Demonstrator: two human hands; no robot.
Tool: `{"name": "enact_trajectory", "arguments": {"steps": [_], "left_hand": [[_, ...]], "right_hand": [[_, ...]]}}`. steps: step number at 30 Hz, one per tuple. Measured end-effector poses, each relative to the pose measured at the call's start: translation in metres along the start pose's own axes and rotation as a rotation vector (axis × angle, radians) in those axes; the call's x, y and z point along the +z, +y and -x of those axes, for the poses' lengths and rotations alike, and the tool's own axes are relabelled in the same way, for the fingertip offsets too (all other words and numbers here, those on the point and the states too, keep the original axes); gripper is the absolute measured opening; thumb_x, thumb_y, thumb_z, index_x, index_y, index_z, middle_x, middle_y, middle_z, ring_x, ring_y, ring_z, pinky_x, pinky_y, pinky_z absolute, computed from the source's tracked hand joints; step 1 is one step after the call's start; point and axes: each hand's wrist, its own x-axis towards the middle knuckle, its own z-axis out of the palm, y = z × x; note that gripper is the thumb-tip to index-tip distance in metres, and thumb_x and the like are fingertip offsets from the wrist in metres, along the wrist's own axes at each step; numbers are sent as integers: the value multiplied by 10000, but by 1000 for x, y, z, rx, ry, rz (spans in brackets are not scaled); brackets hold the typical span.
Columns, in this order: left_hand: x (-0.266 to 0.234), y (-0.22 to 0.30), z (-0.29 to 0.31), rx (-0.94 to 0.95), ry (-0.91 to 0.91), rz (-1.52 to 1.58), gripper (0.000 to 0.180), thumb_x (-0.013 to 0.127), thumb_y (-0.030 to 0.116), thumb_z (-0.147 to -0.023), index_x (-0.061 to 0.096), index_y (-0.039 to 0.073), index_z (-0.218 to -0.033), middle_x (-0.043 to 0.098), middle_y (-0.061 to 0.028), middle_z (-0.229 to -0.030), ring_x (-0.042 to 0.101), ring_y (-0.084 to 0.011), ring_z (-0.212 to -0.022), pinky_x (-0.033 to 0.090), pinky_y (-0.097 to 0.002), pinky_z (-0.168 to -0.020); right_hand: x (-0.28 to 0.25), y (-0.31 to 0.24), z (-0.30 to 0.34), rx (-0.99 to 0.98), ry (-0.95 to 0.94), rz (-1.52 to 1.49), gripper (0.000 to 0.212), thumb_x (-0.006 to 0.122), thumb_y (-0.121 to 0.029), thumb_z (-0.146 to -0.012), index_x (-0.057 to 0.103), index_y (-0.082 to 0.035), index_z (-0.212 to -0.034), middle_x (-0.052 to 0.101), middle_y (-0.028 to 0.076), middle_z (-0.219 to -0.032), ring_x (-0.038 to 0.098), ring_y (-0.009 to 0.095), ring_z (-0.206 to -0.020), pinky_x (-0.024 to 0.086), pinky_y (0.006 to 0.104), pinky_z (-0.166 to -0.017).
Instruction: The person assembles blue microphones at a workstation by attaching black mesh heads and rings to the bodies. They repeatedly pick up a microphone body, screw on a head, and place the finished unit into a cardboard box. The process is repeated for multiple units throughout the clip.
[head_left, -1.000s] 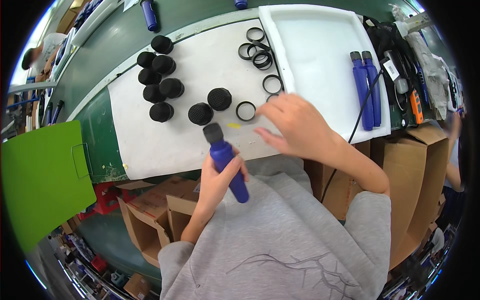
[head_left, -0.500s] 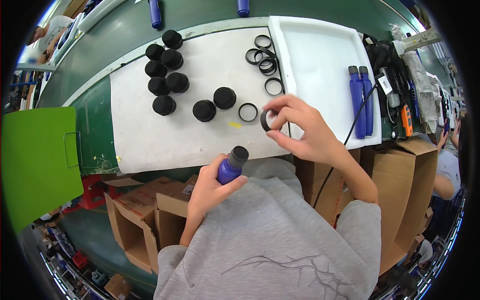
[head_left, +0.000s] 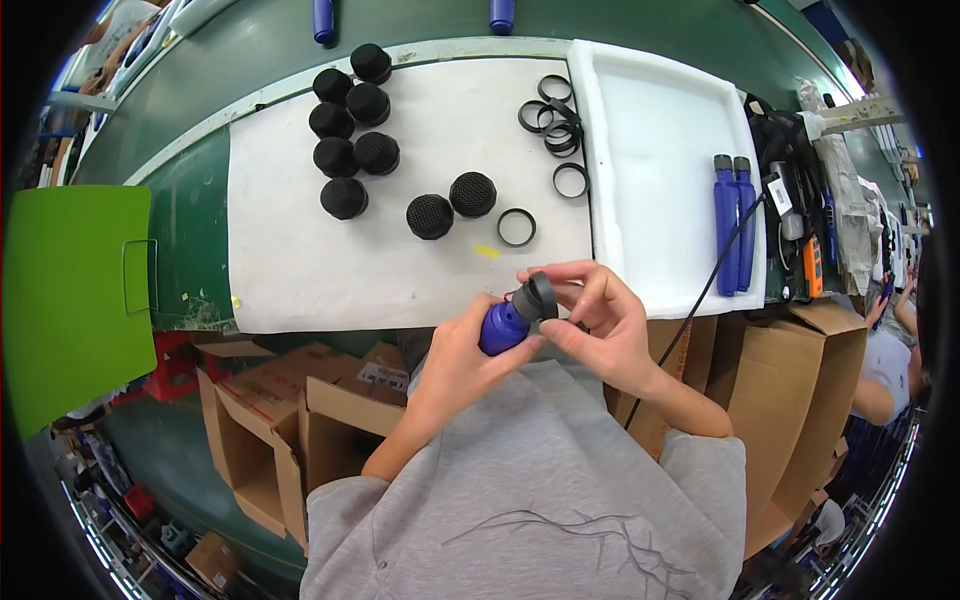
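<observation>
Two-handed hold at the centre of the frame, just beyond the grey shirt. My left hand (head_left: pixel 458 358) is closed around a blue handle (head_left: pixel 502 329), its dark collar tilted toward the upper right. My right hand (head_left: pixel 612 338) pinches a black ring (head_left: pixel 543 294) between thumb and fingertips at the collar's end; whether the ring encircles the collar or only rests against it, I cannot tell.

Surroundings: above my hands, a loose ring (head_left: pixel 516 227) lies on the white sheet (head_left: pixel 290 270), near a pair of mesh heads (head_left: pixel 430 217); seven dark heads (head_left: pixel 377 153) stand at upper left. More rings (head_left: pixel 558 130) overlap at upper centre. At right, two blue handles (head_left: pixel 727 230) lie in a white foam tray (head_left: pixel 660 190), a black cable (head_left: pixel 712 268) crossing them.

Possible faults: the ring stands at an angle and could bind if pressed unevenly. My pinch takes in only its thin rim, so it could slip out and drop. The smooth handle could turn in my left palm if that hold slackens under pressure.
</observation>
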Motion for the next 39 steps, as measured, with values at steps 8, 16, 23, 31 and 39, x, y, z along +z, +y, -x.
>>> {"name": "enact_trajectory", "arguments": {"steps": [8, 16, 23, 31, 39], "left_hand": [[-8, -6, -4, 179, 61, -315, 591, 874, 261, -693, 573, 42, -1151, 700, -181, -937, 702, -358, -834, 552, -402, -724], [-8, -14, -1, 300, 163, -17, 633, 817, 281, -747, 550, 100, -1293, 700, -171, -961, 691, -366, -827, 556, -425, -711], [-37, -14, -1, -51, -255, 610, 582, 726, 228, -831, 507, 59, -1343, 669, -73, -905, 633, -158, -729, 524, -295, -681], [-92, 90, -61, 433, -265, 742, 439, 725, 299, -880, 571, 44, -1202, 591, -15, -847, 559, -59, -639, 467, -220, -560], [-118, 143, -120, 689, -136, 490, 457, 736, 322, -874, 556, 38, -1183, 607, -14, -828, 565, -64, -671, 458, -219, -598]], "right_hand": [[-3, -8, -14, 78, -121, 489, 580, 891, -95, -717, 430, -54, -1066, 598, 140, -1146, 622, 221, -1082, 475, 362, -973], [2, -21, -30, -95, -325, 637, 546, 756, -250, -881, 483, 11, -1274, 655, 153, -1113, 661, 240, -986, 511, 344, -875], [-3, -15, -94, -153, -266, 1059, 518, 734, -94, -829, 517, -44, -1296, 603, 159, -1086, 631, 294, -897, 519, 367, -763], [12, -49, -169, -28, -681, 866, 665, 891, -211, -608, 656, -137, -1226, 650, 107, -1231, 573, 293, -1172, 476, 371, -990], [-32, -92, -226, -485, -10, 371, 386, 633, -123, -911, 627, 17, -1272, 656, 87, -1225, 631, 144, -1049, 494, 298, -948]]}}
